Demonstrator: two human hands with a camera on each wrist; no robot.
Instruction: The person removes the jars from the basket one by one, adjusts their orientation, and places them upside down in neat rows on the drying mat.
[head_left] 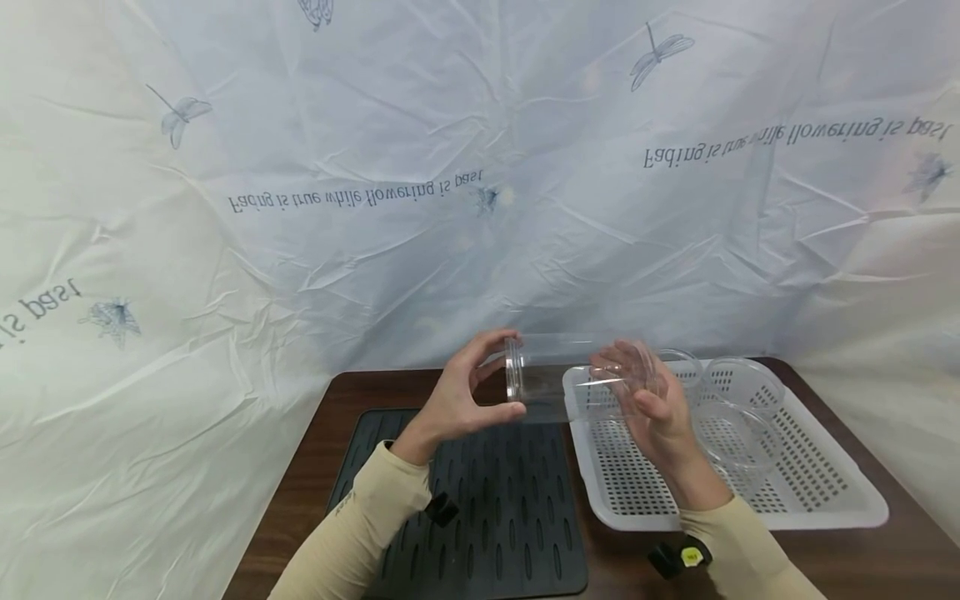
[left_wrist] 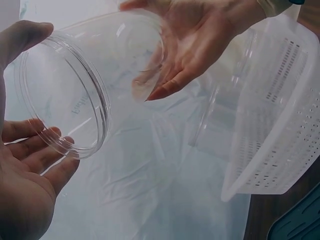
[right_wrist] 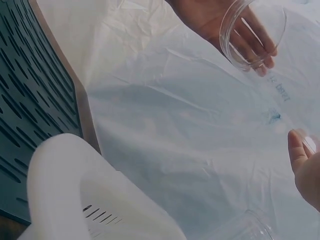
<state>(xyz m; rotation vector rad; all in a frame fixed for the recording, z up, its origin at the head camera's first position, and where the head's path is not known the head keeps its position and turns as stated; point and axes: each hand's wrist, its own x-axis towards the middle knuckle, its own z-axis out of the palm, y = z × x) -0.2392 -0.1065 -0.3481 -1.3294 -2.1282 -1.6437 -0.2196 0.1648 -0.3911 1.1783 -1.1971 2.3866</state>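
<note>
The left hand (head_left: pixel 467 390) is grasping the ridged rim of a clear, cylindrical plastic jar (head_left: pixel 555 375) between thumb and fingers, and the right hand (head_left: pixel 663 417) is clasping its other end. In the head view, the raised jar is lying sideways across a dark grey, rectangular slotted mat (head_left: pixel 480 517) and the left side of a white, perforated plastic basket (head_left: pixel 795 521), both resting on a brown wood-grain table (head_left: pixel 315 442). Clear, round containers (head_left: pixel 738 433) are sitting inside the basket, and beyond, a crinkled, whitish printed sheet (head_left: pixel 375 275) is hanging.
</note>
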